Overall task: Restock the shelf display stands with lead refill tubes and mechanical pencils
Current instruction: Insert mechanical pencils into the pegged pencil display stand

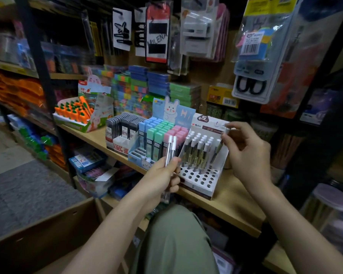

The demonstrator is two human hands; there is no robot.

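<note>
My left hand (pixel 162 175) grips two white-capped mechanical pencils (pixel 171 149) upright, in front of the pastel lead tube display. My right hand (pixel 247 153) pinches one mechanical pencil (pixel 222 141) by its top, tilted over the right side of the white pencil stand (pixel 202 180). Several pencils (pixel 196 149) stand in the stand's back rows; its front holes are open. Left of it sits the blue bunny display (pixel 139 153) with blue, green and pink lead refill tubes (pixel 162 131), and further left a box of dark lead tubes (pixel 123 125).
All displays rest on a wooden shelf (pixel 231 196). A carrot-shaped item box (pixel 75 113) stands at the left. Packaged goods (pixel 253 52) hang overhead. A cardboard box (pixel 48 230) sits at lower left, and my knee (pixel 174 240) is below the shelf edge.
</note>
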